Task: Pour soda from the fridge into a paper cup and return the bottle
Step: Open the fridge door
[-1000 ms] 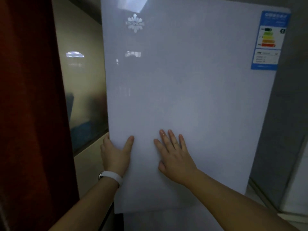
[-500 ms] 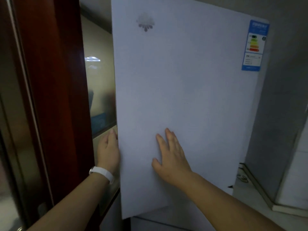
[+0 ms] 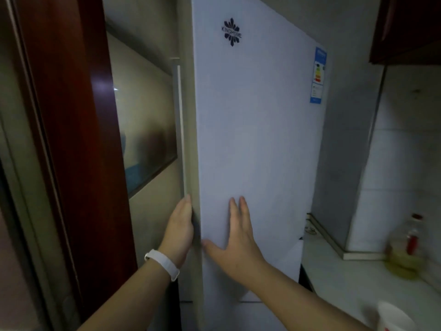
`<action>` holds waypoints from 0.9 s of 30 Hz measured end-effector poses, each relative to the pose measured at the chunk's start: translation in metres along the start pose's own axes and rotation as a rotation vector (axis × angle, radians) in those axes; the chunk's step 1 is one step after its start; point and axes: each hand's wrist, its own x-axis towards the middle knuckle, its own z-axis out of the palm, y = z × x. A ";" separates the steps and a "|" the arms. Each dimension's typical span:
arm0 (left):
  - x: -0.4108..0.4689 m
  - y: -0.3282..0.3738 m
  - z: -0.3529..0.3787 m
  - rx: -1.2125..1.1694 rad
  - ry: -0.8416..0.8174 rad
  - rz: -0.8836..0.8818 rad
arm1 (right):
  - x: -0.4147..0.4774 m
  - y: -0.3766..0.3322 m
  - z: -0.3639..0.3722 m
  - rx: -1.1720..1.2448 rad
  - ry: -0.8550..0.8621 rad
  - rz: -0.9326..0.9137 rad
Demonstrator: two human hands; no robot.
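Note:
The white fridge door (image 3: 257, 139) fills the middle of the head view, with a dark logo near its top and a blue energy label at its upper right. My left hand (image 3: 180, 230), a white band on its wrist, lies with straight fingers along the door's left side edge, below the long handle strip (image 3: 180, 127). My right hand (image 3: 236, 237) presses flat on the door's front, fingers spread. A white paper cup (image 3: 393, 316) stands on the counter at the bottom right. No soda bottle is in view.
A dark red wooden door frame (image 3: 78, 139) stands close on the left, with a glass panel behind it. The pale counter (image 3: 346, 278) to the right carries a bottle of yellow oil (image 3: 405, 249). A dark cabinet (image 3: 410, 27) hangs at the top right.
The door has swung away to the right. My left thumb has come off its front, so that hand now lies along the side edge. The view has shifted right, revealing the counter and cup.

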 end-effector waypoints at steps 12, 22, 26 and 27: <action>-0.071 -0.008 0.040 -0.142 -0.364 0.042 | -0.098 0.004 -0.032 0.061 0.205 0.161; -0.132 0.008 0.106 -0.137 -0.566 0.106 | -0.161 0.037 -0.089 0.188 0.523 0.289; -0.156 0.017 0.143 -0.121 -0.641 0.092 | -0.182 0.051 -0.117 0.219 0.621 0.357; -0.162 0.018 0.155 -0.117 -0.650 0.086 | -0.187 0.054 -0.124 0.229 0.635 0.374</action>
